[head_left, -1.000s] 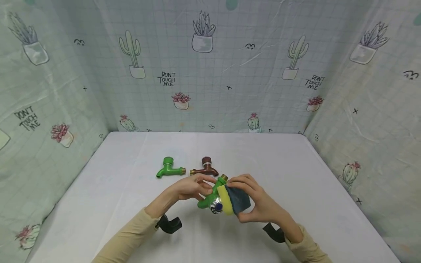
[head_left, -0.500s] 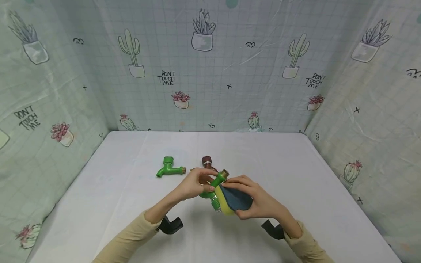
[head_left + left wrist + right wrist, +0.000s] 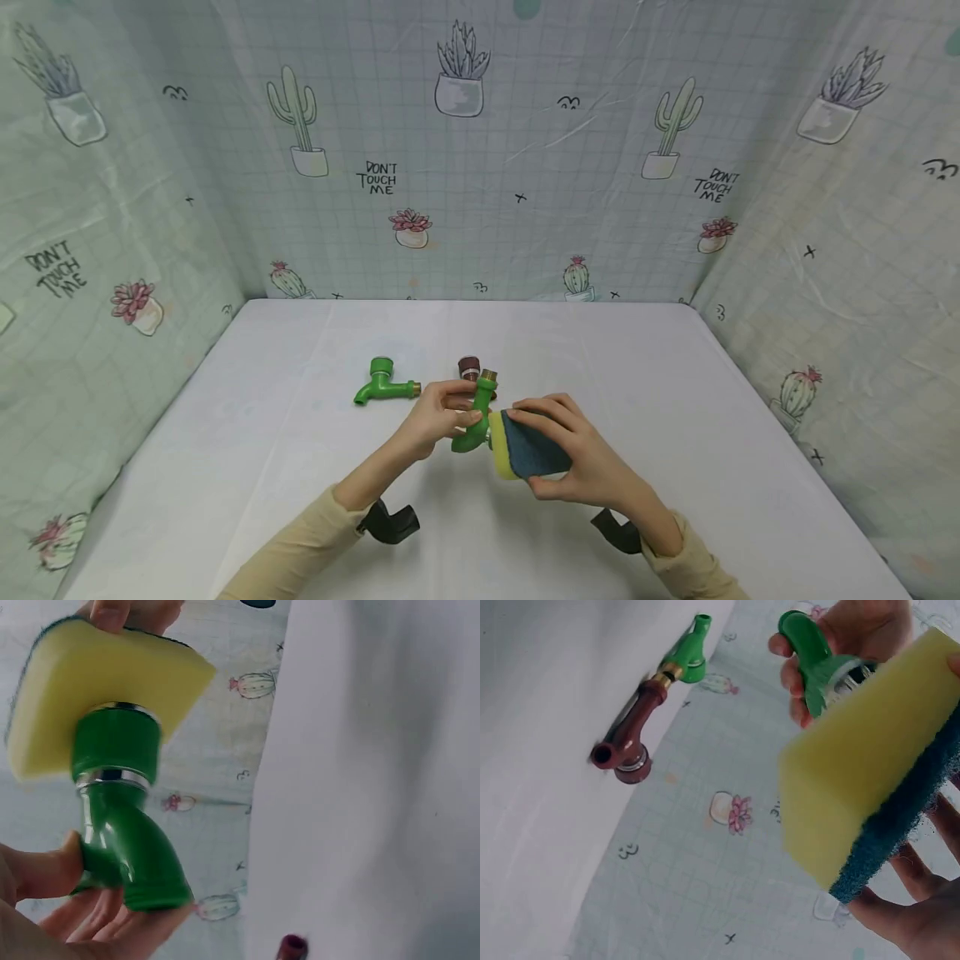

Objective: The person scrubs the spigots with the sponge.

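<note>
My left hand [image 3: 437,419] pinches a green faucet [image 3: 472,435] above the table, its brass threaded end tilted up and away. With thumb and fingers my right hand [image 3: 577,454] grips a sponge [image 3: 536,448], yellow on one side with a dark blue scouring layer on the other. The yellow face [image 3: 112,671] touches the faucet's round knob [image 3: 116,742] in the left wrist view. In the head view the sponge mostly hides that knob.
A second green faucet [image 3: 382,385] lies on the white table [image 3: 637,367] at the back left. Beside it is a brown faucet [image 3: 630,731], partly behind my left hand in the head view. Cactus-print cloth [image 3: 480,167] walls the back and sides. Black straps [image 3: 390,523] hang by both wrists.
The held faucet has been turned, so its knob now faces right into the sponge and its threaded end points more upward. The sponge has shifted slightly left with it.
</note>
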{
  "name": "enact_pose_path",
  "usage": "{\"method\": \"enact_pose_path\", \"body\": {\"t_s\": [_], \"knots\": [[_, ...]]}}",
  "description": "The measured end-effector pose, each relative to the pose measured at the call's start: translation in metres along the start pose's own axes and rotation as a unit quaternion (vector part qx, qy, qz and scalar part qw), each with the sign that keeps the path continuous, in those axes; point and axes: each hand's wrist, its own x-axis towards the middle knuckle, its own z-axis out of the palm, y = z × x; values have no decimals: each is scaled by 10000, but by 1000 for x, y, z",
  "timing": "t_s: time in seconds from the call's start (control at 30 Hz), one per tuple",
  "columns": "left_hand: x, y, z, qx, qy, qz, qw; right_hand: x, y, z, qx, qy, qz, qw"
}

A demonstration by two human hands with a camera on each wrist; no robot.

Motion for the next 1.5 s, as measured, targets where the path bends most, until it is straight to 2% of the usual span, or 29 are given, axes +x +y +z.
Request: {"method": "enact_pose_path", "body": {"t_s": [0.13,0.23,0.37,0.57,0.67,0.77,0.93,1.03,1.1,1.3,1.4,1.5], "knots": [[5,-6,-4,-998,-410,-554,9926,1,-5,-1,-61,265,-289,9992],[8,-10,-4,-1407,-714,-830,9840,2,-6,-1,-219,397,-536,9975],[9,-13,-4,-1603,-988,-997,9770,3,-1,-4,-439,483,-544,9964],[8,-12,-4,-1484,-1153,-910,9780,2,11,-8,-332,435,-210,9983],[8,-11,-4,-1406,-1126,-867,9798,1,13,-9,-222,439,-75,9988],[7,-10,-3,-1397,-934,-906,9816,1,11,-7,-162,454,-17,9988],[4,-10,0,-1397,-472,-1015,9839,1,3,-2,-328,401,-260,9983],[3,-10,0,-1370,-327,-1019,9848,0,2,0,-481,388,-373,9974],[3,-9,-1,-1364,-345,-960,9854,-1,6,-1,-448,438,-332,9975],[0,-4,-4,-1285,-715,-792,9860,-4,27,-5,-89,724,-35,9973],[-1,-5,-5,-1178,-701,-756,9877,-5,35,-7,-114,737,133,9971],[1,-8,-6,-1073,-550,-802,9895,-8,41,-9,-268,656,367,9968]]}}
